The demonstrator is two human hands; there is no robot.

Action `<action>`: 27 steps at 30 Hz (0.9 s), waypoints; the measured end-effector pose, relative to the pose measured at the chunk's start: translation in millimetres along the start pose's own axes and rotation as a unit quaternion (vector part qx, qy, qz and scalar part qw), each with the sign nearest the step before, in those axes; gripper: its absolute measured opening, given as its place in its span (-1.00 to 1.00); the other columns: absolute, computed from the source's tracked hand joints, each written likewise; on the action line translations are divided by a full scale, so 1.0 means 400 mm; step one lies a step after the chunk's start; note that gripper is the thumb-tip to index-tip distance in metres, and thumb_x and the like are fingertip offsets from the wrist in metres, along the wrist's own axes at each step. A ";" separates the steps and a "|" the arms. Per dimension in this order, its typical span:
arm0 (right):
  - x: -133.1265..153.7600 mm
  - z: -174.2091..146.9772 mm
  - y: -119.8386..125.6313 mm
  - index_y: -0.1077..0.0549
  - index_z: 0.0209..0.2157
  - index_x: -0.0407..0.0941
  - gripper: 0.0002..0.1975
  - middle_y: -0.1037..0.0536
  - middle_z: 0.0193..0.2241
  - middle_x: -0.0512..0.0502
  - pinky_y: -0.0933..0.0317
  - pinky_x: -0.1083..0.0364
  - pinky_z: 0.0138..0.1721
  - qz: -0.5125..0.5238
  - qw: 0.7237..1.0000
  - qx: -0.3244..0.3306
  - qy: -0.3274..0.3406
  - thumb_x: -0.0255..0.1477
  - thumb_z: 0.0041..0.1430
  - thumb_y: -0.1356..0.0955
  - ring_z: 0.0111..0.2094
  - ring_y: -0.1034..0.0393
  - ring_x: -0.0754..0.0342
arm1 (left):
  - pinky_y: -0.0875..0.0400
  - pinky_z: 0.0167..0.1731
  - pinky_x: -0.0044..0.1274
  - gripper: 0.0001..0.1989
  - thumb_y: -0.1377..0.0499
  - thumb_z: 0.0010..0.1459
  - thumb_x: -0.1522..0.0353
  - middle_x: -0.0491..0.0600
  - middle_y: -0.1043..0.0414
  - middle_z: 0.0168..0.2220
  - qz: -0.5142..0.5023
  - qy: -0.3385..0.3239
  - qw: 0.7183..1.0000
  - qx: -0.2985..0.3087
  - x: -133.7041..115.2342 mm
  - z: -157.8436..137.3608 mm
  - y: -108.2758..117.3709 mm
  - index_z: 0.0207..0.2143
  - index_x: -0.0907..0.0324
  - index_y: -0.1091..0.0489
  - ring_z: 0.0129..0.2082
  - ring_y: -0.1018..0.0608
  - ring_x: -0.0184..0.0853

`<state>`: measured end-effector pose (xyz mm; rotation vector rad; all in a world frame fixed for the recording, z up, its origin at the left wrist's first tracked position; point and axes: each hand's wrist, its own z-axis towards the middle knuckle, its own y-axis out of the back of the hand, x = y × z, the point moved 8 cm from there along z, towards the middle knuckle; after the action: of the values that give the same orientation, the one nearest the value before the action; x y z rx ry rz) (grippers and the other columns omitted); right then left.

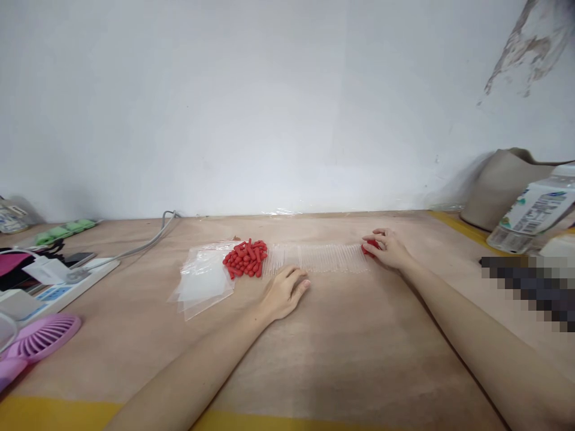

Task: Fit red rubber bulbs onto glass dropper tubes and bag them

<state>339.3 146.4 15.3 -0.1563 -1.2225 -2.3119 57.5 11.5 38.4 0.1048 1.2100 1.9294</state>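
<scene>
A row of thin clear tubes (pixel 330 258) lies side by side on the table. My left hand (pixel 286 293) rests palm down at the row's front edge, fingers extended and thumb apart, with nothing visible in it. At the right end of the row, my right hand (pixel 389 248) curves its fingers round a few red rubber bulbs (pixel 370 248), partly hidden by the fingers. Left of the tubes sits a heap of red rubber dropper bulbs (pixel 245 259). Beside that heap lie overlapping clear plastic bags (pixel 204 281).
A power strip (pixel 76 287) with plugs and a grey cable (pixel 150 244) occupies the left, near a pink fan (pixel 45 338). To the right stand a beige container (pixel 498 188) and a labelled plastic bottle (pixel 534 209). A white wall (pixel 269 120) closes off the back.
</scene>
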 end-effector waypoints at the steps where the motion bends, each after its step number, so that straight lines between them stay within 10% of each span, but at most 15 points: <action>1: 0.013 -0.001 -0.003 -0.51 -0.25 -0.04 -0.69 -0.32 -0.14 -0.20 -0.08 -0.07 -0.04 -0.027 0.999 0.011 0.015 -0.20 0.02 -0.29 -0.09 -0.20 -0.09 | -0.32 -0.18 -0.41 -0.75 0.05 0.21 0.30 0.05 -0.35 -0.22 0.000 -0.001 1.000 -0.001 0.000 0.000 0.001 -0.17 0.20 -0.32 -0.19 -0.40 -0.27; 9: 0.054 -0.005 -0.020 -0.50 -0.26 -0.03 -0.72 -0.30 -0.02 -0.18 -0.04 -0.14 -0.07 -0.109 0.991 0.055 0.057 -0.26 0.08 -0.25 0.00 -0.09 -0.17 | -0.31 -0.20 -0.42 -0.75 0.06 0.21 0.30 0.04 -0.35 -0.25 0.001 -0.002 1.000 -0.001 -0.003 0.000 0.001 -0.21 0.19 -0.35 -0.22 -0.40 -0.28; 27: 0.083 0.002 0.010 -0.41 -0.26 -0.11 -0.77 -0.48 -0.37 -0.11 -0.19 0.03 -0.22 0.088 0.996 0.000 0.022 -0.35 0.01 -0.28 -0.32 -0.31 0.02 | -0.30 -0.21 -0.43 -0.79 0.04 0.19 0.32 0.03 -0.34 -0.25 0.013 -0.008 1.000 -0.008 -0.010 -0.001 0.005 -0.21 0.19 -0.34 -0.22 -0.39 -0.28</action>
<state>312.6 132.4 29.6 -0.2047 -1.1405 -2.1511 58.7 8.2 40.9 0.1287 1.1887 1.9567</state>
